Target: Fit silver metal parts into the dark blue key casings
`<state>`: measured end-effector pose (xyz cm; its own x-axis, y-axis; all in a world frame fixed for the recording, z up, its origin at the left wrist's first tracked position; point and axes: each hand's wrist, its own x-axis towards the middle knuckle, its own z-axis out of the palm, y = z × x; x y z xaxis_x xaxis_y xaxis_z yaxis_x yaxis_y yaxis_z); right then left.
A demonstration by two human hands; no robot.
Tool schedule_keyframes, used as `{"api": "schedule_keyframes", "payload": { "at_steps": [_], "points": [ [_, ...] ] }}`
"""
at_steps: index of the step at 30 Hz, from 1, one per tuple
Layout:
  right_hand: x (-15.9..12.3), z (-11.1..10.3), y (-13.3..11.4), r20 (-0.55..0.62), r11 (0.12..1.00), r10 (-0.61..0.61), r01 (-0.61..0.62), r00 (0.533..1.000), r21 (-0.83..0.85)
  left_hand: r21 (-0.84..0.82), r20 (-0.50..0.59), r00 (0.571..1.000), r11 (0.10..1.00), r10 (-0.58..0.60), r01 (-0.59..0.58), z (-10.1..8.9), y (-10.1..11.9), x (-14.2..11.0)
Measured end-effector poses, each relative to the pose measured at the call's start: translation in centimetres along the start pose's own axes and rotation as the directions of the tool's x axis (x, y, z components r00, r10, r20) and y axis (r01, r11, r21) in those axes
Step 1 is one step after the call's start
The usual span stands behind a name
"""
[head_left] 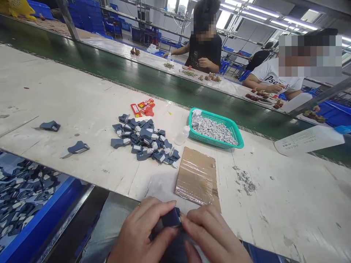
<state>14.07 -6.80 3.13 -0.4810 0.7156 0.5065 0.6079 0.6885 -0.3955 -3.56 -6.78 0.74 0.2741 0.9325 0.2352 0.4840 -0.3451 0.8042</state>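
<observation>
My left hand and my right hand meet at the near edge of the white table, both closed around one dark blue plastic part with a small white piece at its tip. Beyond them lies a tape-covered cardboard sheet. A pile of several dark blue parts with white inserts sits further out. To its right are a small clear bottle and a teal basket filled with small grey-white pieces.
Two loose dark blue parts lie at the left. Red pieces sit near a green conveyor belt. A blue bin of dark parts stands at lower left. Two people work across the belt. A white bottle lies at right.
</observation>
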Motion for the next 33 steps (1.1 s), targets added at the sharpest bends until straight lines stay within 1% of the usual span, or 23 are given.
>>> {"api": "schedule_keyframes", "payload": {
  "at_steps": [1,2,4,5,6,7,9,10,11,13,16,18,19,21,23,24,27,29,31,33],
  "points": [
    [-0.2,0.0,0.4,0.027,0.998,0.052,-0.053,0.998,0.032,0.039,-0.027,1.0,0.999,0.007,-0.006,-0.6,-0.4,0.3],
    [-0.4,-0.1,0.8,0.071,0.994,0.107,-0.109,0.992,0.017,0.091,-0.065,0.998,0.996,0.002,0.004,-1.5,-1.0,0.6],
    [-0.9,-1.0,2.0,0.092,0.979,0.19,-0.182,0.977,-0.091,0.258,-0.198,0.98,0.962,-0.035,0.087,-3.9,-2.8,1.2],
    [-1.2,-1.6,2.6,0.081,0.967,0.223,-0.21,0.971,-0.143,0.359,-0.268,0.961,0.919,-0.067,0.164,-5.3,-4.0,1.5],
    [-1.6,-2.2,3.3,0.067,0.954,0.255,-0.24,0.965,-0.181,0.472,-0.347,0.934,0.846,-0.081,0.249,-6.8,-5.1,1.7],
    [-2.2,-2.9,4.1,0.052,0.94,0.288,-0.272,0.956,-0.207,0.586,-0.389,0.917,0.746,-0.083,0.316,-8.2,-6.3,2.0],
    [-3.4,-4.3,5.5,0.016,0.9,0.372,-0.356,0.928,-0.251,0.647,-0.446,0.891,0.656,-0.087,0.388,-10.3,-8.0,2.5],
    [-4.1,-4.9,6.2,-0.007,0.872,0.423,-0.409,0.906,-0.268,0.66,-0.466,0.881,0.631,-0.082,0.408,-10.8,-8.5,2.7],
    [-4.7,-5.4,6.7,-0.03,0.843,0.471,-0.46,0.882,-0.279,0.664,-0.476,0.877,0.627,-0.066,0.408,-11.0,-8.7,3.0],
    [-5.7,-6.3,7.5,-0.099,0.784,0.552,-0.555,0.828,-0.279,0.679,-0.456,0.89,0.647,0.004,0.346,-10.2,-8.3,3.8],
    [-6.2,-7.2,8.1,-0.188,0.698,0.637,-0.663,0.747,-0.27,0.704,-0.312,0.942,0.697,0.126,0.141,-7.5,-6.9,5.4],
    [-6.1,-7.5,8.5,-0.22,0.655,0.666,-0.7,0.713,-0.287,0.712,-0.235,0.96,0.699,0.155,0.062,-5.8,-6.3,6.3],
    [-6.1,-7.6,8.7,-0.226,0.647,0.665,-0.7,0.712,-0.302,0.715,-0.214,0.964,0.698,0.157,0.045,-5.3,-6.2,6.7],
    [-6.0,-7.9,9.5,-0.232,0.656,0.636,-0.674,0.736,-0.34,0.712,-0.207,0.965,0.702,0.159,0.037,-4.7,-6.2,7.1],
    [-6.1,-8.0,10.4,-0.228,0.667,0.597,-0.633,0.77,-0.392,0.689,-0.198,0.966,0.725,0.169,0.015,-4.7,-6.2,7.0],
    [-6.0,-8.0,10.9,-0.226,0.67,0.576,-0.611,0.786,-0.421,0.659,-0.192,0.967,0.753,0.167,0.001,-4.9,-6.1,6.8],
    [-5.7,-7.9,12.2,-0.184,0.687,0.506,-0.523,0.843,-0.504,0.499,-0.182,0.98,0.866,0.074,0.028,-5.5,-5.4,5.5],
    [-5.2,-7.7,12.9,-0.137,0.698,0.458,-0.451,0.878,-0.556,0.384,-0.174,0.985,0.922,0.012,0.057,-5.4,-4.5,4.6],
    [-4.6,-7.5,13.5,-0.082,0.693,0.431,-0.388,0.899,-0.607,0.279,-0.141,0.99,0.96,0.002,0.038,-4.9,-3.5,3.8],
    [-4.2,-7.3,14.3,-0.015,0.686,0.421,-0.329,0.907,-0.649,0.168,-0.083,0.997,0.986,0.002,0.012,-4.0,-2.5,3.2]
  ]
}}
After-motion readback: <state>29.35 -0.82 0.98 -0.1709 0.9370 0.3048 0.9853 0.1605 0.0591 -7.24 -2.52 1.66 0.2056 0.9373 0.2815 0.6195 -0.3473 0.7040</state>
